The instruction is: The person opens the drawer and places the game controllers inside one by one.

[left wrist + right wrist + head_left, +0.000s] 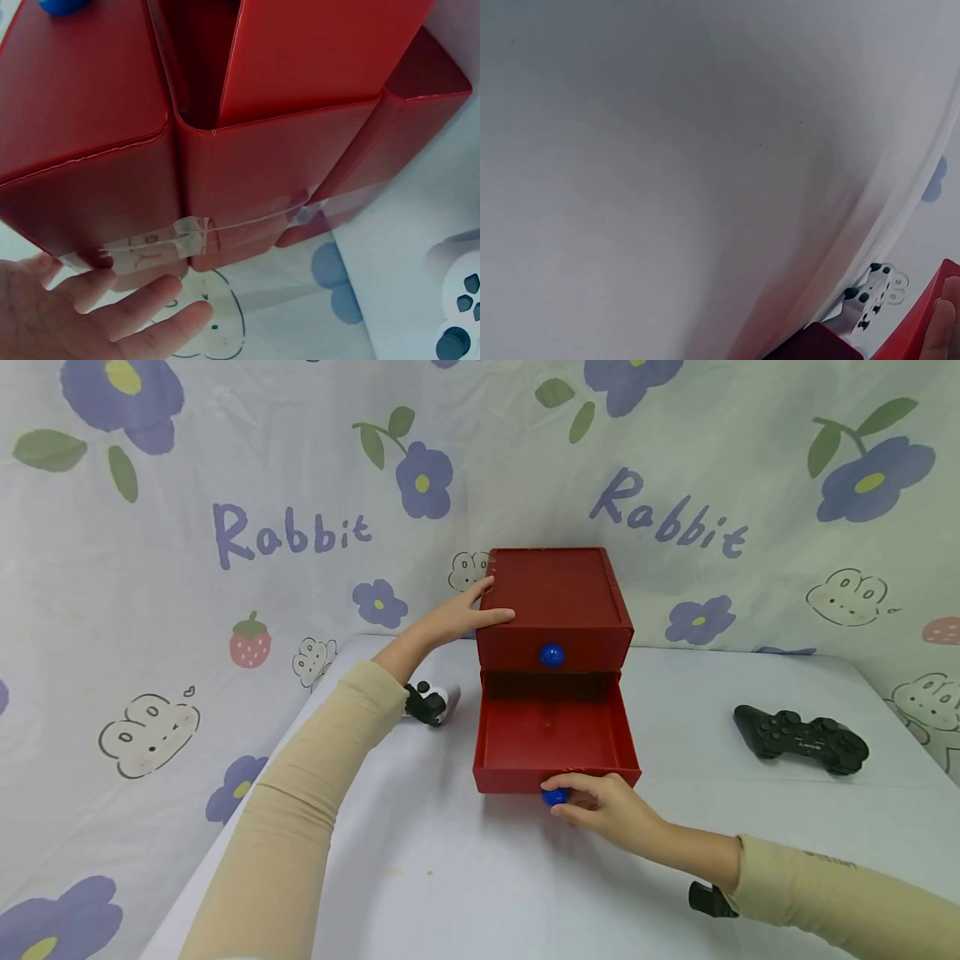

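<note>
The drawer point(551, 727) juts from the front of the red cabinet point(553, 585), below the upper knob point(552, 655), and its inside looks bare. At the drawer's front, the right hand point(611, 806) pinches the lower knob point(555, 796) between thumb and fingers. The left hand point(468, 614) rests at the cabinet's top left edge, fingers spread wide and gripping nothing. Left of the cabinet, near it, lies a white gamepad point(431, 703), partly hidden by the left arm; well apart on the cabinet's right lies a black gamepad point(801, 741). The white table point(450, 893) carries the cabinet, and a flowered cloth point(300, 460) hangs behind it.
</note>
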`<state>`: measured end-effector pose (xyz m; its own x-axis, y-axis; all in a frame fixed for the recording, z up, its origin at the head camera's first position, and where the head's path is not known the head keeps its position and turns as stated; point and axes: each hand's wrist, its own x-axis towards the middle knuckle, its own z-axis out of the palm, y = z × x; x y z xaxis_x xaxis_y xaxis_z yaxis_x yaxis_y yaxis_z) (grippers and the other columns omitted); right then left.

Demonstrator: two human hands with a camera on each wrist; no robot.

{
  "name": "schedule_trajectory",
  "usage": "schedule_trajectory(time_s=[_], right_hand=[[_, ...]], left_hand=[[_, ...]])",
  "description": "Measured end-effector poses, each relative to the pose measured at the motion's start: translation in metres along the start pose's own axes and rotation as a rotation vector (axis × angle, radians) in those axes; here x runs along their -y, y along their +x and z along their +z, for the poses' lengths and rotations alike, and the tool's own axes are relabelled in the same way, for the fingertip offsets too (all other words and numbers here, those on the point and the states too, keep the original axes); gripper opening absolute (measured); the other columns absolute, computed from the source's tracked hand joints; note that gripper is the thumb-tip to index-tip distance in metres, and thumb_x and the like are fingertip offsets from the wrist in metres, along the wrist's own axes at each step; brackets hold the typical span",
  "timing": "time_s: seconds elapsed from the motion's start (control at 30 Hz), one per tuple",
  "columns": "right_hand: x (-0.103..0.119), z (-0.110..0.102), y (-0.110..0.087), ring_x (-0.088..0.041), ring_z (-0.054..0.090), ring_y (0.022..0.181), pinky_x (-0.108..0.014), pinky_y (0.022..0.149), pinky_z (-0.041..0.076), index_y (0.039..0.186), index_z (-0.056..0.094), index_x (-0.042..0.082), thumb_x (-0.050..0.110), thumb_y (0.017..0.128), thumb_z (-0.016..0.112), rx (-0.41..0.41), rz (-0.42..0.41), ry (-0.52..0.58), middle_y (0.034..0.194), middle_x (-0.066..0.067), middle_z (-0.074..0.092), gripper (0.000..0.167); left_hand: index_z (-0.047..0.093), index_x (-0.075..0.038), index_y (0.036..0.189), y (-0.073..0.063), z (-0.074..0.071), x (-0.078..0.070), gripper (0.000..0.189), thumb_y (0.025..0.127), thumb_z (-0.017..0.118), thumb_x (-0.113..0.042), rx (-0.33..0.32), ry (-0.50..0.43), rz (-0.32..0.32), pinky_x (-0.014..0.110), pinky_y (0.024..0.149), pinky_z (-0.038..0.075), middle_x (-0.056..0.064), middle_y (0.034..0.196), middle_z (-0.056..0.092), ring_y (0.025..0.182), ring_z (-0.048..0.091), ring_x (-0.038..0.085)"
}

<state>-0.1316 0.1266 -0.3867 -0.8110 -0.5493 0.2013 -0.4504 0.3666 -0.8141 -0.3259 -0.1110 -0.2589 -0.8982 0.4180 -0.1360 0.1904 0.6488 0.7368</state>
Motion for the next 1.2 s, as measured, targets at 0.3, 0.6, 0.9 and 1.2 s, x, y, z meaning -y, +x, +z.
schedule_trajectory(time_s=[0.3,0.6,0.9,1.2], right_hand=[[0.001,0.003,-0.005,-0.023,0.066,0.075,-0.018,0.067,0.052,0.112,0.062,0.005,0.005,0.082,0.066,0.006,0.017,0.006,0.098,-0.01,0.068,0.03],[0.005,0.001,-0.007,-0.017,0.065,0.068,-0.019,0.063,0.052,0.116,0.061,0.005,0.011,0.084,0.065,0.053,0.027,0.015,0.101,-0.014,0.066,0.032],[0.027,-0.036,-0.013,-0.006,0.061,0.067,-0.023,0.061,0.053,0.114,0.063,0.007,0.015,0.088,0.061,0.219,-0.122,-0.019,0.088,-0.002,0.067,0.027],[0.035,-0.111,-0.025,-0.006,0.064,0.081,-0.018,0.064,0.052,0.109,0.064,0.006,-0.007,0.075,0.068,0.037,-0.293,-0.287,0.095,-0.004,0.069,0.037]], left_hand=[[0.007,-0.028,0.148,0.002,0.0,0.0,0.085,0.083,0.055,-0.054,-0.003,-0.008,0.014,0.05,0.108,0.021,0.001,0.153,0.011,0.139,0.014,0.025],[0.007,-0.03,0.148,0.0,0.0,-0.001,0.085,0.082,0.055,-0.055,-0.005,-0.001,-0.004,0.05,0.108,0.021,0.0,0.153,0.011,0.139,0.014,0.023],[0.007,-0.03,0.148,0.0,0.001,0.0,0.086,0.082,0.055,-0.057,-0.003,-0.003,-0.01,0.051,0.108,0.02,0.0,0.153,0.011,0.139,0.014,0.024],[0.006,-0.028,0.148,0.001,0.001,-0.001,0.085,0.083,0.055,-0.055,0.001,-0.011,0.008,0.05,0.108,0.02,0.001,0.154,0.01,0.139,0.013,0.023]])
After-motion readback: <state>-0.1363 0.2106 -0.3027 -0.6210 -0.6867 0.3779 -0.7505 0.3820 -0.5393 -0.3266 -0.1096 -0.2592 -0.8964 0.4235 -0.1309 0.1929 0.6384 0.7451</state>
